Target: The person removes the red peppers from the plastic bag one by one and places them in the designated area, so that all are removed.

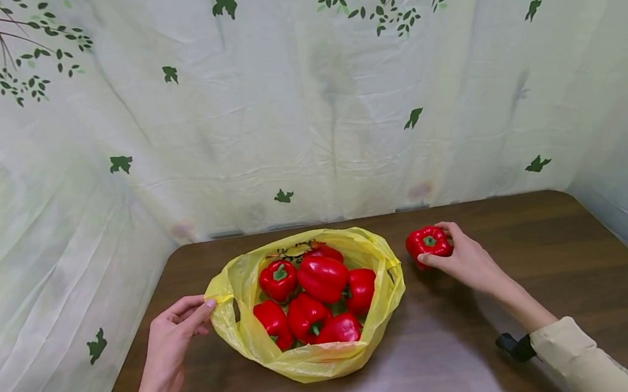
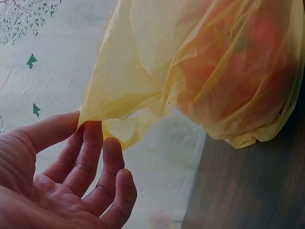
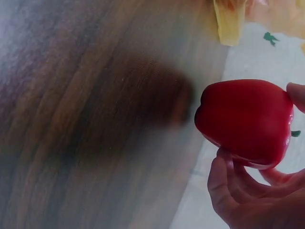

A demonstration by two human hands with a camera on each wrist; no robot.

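Note:
A yellow plastic bag [image 1: 315, 369] stands on the table with its mouth spread wide. Inside it lie several red bell peppers [image 1: 323, 278], some with green stems showing. My left hand [image 1: 171, 339] pinches the bag's left handle between thumb and fingers; the left wrist view shows the thin film [image 2: 128, 90] drawn out to the fingertips. Off the bag's right side, my right hand [image 1: 470, 260] holds one red bell pepper [image 1: 428, 243], stem facing up. In the right wrist view that pepper [image 3: 245, 124] sits between thumb and fingers, above the table.
The dark brown wooden table [image 1: 550, 260] reaches back to a pale curtain [image 1: 305, 107] printed with green leaves and branches. More curtain hangs at the left and right sides. A black wrist strap piece [image 1: 516, 347] sits by the right sleeve [image 1: 577, 353].

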